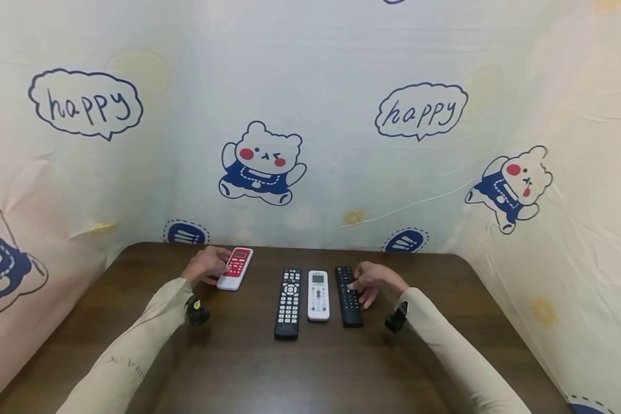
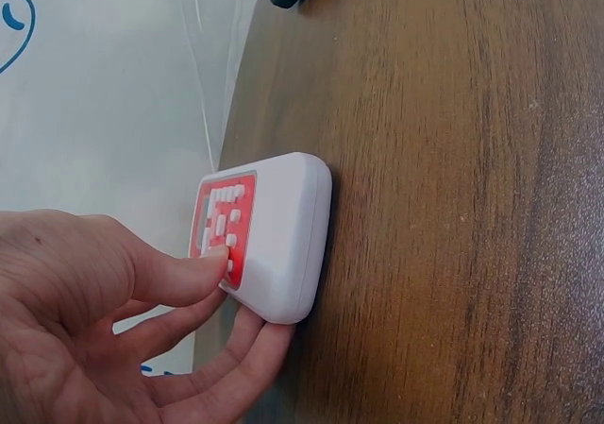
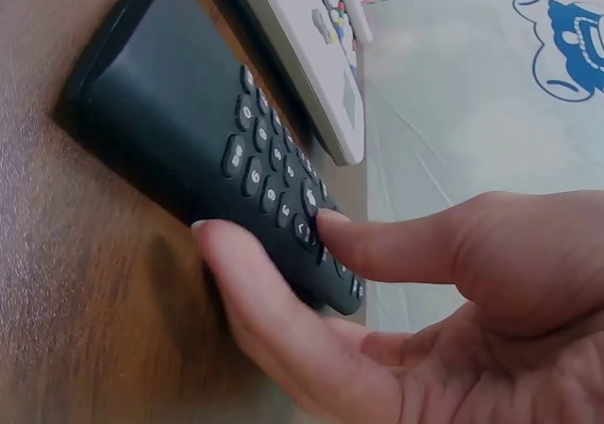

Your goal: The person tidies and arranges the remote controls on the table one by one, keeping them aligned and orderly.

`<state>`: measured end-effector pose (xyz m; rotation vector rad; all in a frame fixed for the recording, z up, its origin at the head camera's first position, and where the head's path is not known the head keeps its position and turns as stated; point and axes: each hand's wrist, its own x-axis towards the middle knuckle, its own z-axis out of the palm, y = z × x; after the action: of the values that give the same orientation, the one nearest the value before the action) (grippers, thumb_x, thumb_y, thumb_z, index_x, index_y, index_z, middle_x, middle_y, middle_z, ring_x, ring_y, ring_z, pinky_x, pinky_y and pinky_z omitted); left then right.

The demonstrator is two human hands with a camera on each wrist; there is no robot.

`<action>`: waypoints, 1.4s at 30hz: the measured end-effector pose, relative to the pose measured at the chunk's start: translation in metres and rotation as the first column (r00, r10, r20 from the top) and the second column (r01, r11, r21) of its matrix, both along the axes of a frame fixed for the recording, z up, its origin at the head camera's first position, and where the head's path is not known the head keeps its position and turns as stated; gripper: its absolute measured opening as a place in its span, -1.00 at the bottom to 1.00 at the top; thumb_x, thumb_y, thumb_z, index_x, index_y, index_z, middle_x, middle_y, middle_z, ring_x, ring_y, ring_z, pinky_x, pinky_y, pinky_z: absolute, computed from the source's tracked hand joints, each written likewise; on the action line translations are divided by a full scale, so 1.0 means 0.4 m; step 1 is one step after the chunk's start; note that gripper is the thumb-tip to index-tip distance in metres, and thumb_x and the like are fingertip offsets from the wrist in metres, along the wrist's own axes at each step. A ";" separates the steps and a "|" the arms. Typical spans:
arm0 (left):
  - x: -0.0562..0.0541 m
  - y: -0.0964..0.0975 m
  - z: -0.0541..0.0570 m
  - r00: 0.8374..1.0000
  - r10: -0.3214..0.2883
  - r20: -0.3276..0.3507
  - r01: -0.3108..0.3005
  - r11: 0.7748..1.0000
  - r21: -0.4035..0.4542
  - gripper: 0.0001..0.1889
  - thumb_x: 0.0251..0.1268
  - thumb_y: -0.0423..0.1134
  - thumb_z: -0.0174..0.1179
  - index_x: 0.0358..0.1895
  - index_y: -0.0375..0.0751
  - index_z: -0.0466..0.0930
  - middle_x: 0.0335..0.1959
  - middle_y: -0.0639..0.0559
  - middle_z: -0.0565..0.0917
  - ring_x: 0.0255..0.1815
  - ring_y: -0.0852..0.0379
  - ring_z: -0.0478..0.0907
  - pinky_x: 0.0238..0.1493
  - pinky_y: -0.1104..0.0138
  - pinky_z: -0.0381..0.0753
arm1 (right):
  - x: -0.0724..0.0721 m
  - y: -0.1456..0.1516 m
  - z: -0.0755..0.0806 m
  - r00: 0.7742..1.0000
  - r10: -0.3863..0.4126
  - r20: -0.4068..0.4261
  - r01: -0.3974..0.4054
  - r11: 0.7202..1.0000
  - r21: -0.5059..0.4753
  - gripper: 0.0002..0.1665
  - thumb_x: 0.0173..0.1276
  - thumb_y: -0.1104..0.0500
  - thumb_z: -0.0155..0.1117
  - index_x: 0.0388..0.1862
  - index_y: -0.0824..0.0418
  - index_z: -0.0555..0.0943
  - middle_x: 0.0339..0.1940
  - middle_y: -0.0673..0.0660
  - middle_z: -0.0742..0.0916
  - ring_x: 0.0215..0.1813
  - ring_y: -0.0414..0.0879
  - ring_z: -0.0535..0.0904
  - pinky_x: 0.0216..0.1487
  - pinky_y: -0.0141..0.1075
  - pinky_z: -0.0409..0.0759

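At the table's far left, my left hand (image 1: 207, 265) pinches a white remote control with a red keypad (image 1: 240, 265). The left wrist view shows the thumb on the keypad of that remote (image 2: 283, 226) and other fingers at its side and lower edge. My right hand (image 1: 376, 279) holds a slim black remote control (image 1: 353, 316) at its right side. In the right wrist view the thumb lies on its buttons, with fingers along the side of the black remote (image 3: 160, 93); the fingertips beyond are hidden.
Between the hands lie a white remote (image 1: 318, 305) with a small screen and a longer black remote (image 1: 287, 329) with pale buttons. All are on a brown wooden table (image 1: 310, 374). A printed cloth (image 1: 331, 86) hangs behind the table and along both sides.
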<state>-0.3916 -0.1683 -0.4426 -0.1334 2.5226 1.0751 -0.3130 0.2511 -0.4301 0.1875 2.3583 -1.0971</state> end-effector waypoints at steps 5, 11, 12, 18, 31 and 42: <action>0.010 -0.013 -0.009 1.000 0.003 -0.009 -0.003 1.000 0.018 -0.44 0.50 -0.43 0.17 0.51 -0.38 0.35 0.43 -0.43 0.45 0.18 -0.26 0.58 -0.02 0.02 0.81 | -0.002 -0.017 0.007 1.000 -0.001 -0.032 0.003 0.999 0.050 -0.73 0.50 0.20 0.37 -0.08 0.33 0.48 -0.22 0.30 0.66 -0.33 0.09 0.78 -0.33 -0.17 0.83; -0.001 -0.006 -0.018 1.000 -0.007 -0.021 0.007 1.000 0.012 -0.44 0.47 -0.45 0.18 0.50 -0.37 0.37 0.44 -0.42 0.44 0.17 -0.23 0.59 -0.10 0.07 0.82 | -0.011 -0.027 0.001 0.998 -0.034 -0.046 0.038 0.996 0.085 -0.76 0.49 0.24 0.37 -0.14 0.32 0.48 -0.28 0.29 0.67 -0.35 0.10 0.80 -0.31 -0.15 0.84; -0.004 -0.005 -0.019 1.000 -0.007 -0.018 0.007 1.000 0.011 -0.44 0.47 -0.45 0.17 0.50 -0.36 0.37 0.44 -0.41 0.44 0.17 -0.23 0.59 -0.11 0.08 0.82 | -0.011 -0.027 -0.001 0.998 -0.035 -0.043 0.038 0.996 0.085 -0.76 0.49 0.24 0.37 -0.14 0.33 0.47 -0.29 0.29 0.67 -0.37 0.09 0.80 -0.31 -0.16 0.83; -0.010 0.000 -0.013 1.000 -0.007 -0.027 0.007 1.000 0.000 -0.43 0.47 -0.47 0.16 0.51 -0.37 0.36 0.42 -0.41 0.47 0.19 -0.25 0.58 -0.08 0.06 0.82 | -0.015 -0.030 -0.001 0.998 -0.040 -0.052 0.044 0.995 0.086 -0.73 0.50 0.25 0.35 -0.03 0.37 0.47 -0.29 0.30 0.67 -0.44 0.04 0.78 -0.37 -0.19 0.82; 0.013 -0.012 0.001 0.996 -0.069 -0.054 0.067 0.997 -0.028 -0.46 0.54 -0.34 0.17 0.48 -0.46 0.32 0.36 -0.49 0.48 0.13 -0.28 0.66 -0.13 0.11 0.83 | -0.026 -0.037 -0.001 0.999 -0.027 0.032 0.024 0.997 0.079 -0.53 0.52 0.26 0.32 0.24 0.46 0.38 -0.22 0.37 0.66 -0.48 0.04 0.77 -0.31 -0.18 0.83; 0.025 0.024 0.014 0.980 -0.130 -0.152 0.108 0.983 -0.149 -0.24 0.51 -0.13 0.26 0.49 -0.63 0.16 0.27 -0.55 0.51 0.14 -0.33 0.56 0.09 -0.06 0.72 | -0.037 -0.033 -0.004 0.995 -0.059 0.076 0.053 0.995 0.081 -0.55 0.53 0.26 0.30 0.24 0.45 0.40 -0.22 0.39 0.68 -0.46 0.06 0.79 -0.26 -0.16 0.84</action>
<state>-0.3817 -0.1587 -0.4372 0.0691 2.7121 0.8935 -0.3276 0.2380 -0.4318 0.3211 2.3408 -1.0042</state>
